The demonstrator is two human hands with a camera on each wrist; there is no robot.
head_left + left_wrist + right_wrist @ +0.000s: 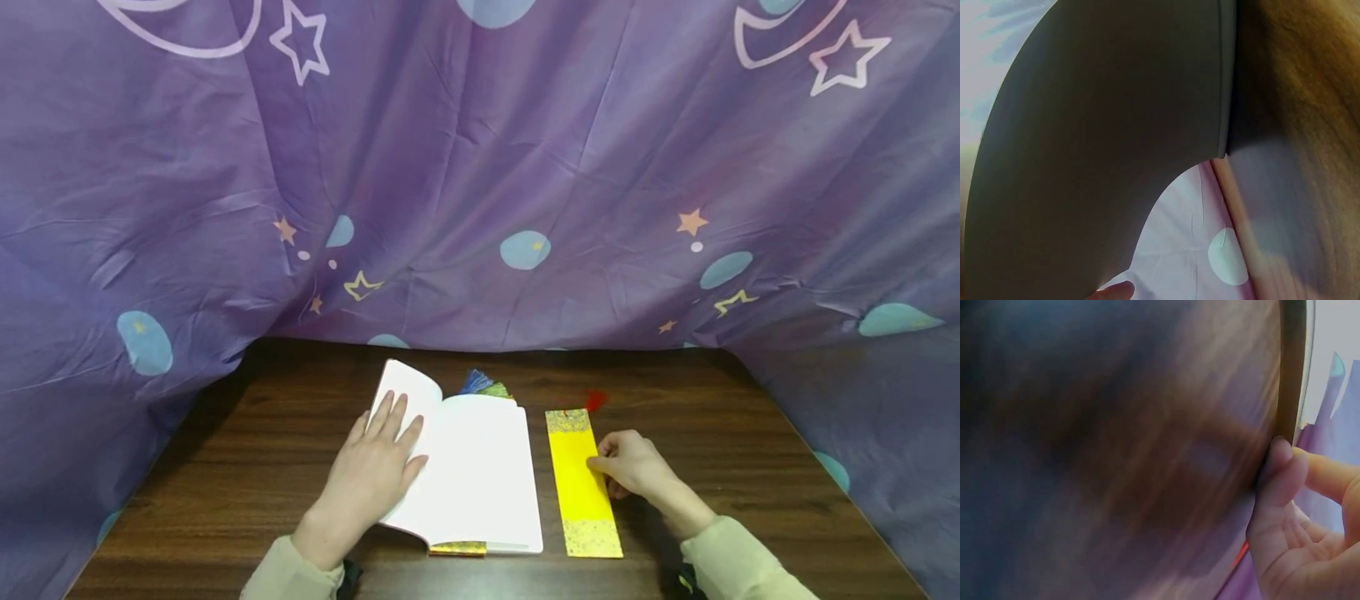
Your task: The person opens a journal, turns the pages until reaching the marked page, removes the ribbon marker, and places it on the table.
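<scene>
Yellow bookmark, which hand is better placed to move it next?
Probably the right hand: it pinches the yellow bookmark by its right edge, while the left hand rests on the open book.

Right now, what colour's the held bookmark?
The bookmark is yellow with patterned ends, clearest in head view.

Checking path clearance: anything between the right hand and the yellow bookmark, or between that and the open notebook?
Nothing visible: the right hand pinches the yellow bookmark at its edge, and only tabletop separates it from the open notebook.
</scene>
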